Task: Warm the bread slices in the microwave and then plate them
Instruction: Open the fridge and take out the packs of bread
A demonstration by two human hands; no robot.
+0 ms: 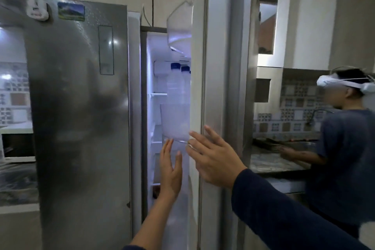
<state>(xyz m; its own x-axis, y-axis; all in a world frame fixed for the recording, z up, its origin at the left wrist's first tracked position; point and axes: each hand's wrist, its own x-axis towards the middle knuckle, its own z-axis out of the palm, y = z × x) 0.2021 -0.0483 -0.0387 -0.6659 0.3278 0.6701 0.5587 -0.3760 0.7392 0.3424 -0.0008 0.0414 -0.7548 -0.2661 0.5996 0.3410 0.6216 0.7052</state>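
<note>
Two hands are raised in front of a steel fridge whose right door (215, 87) stands partly open, with the lit inside visible through the gap. The left hand (170, 172) is open, fingers straight and together, palm turned toward the inner side of that door, just below a clear door shelf (175, 122); it grasps nothing. The right hand (213, 156) is also open with fingers spread, lying on or very near the edge of the open door, and I cannot tell if it really touches. Its arm wears a dark blue sleeve (284, 209). In the door shelf stand pale bottles with blue caps (175, 65). The left door (81, 117) is closed and carries a picture magnet (71, 11). At the right, another person (345, 158) in a dark shirt stands at a counter (272, 161). Bread slices and a microwave I cannot make out anywhere.
</note>
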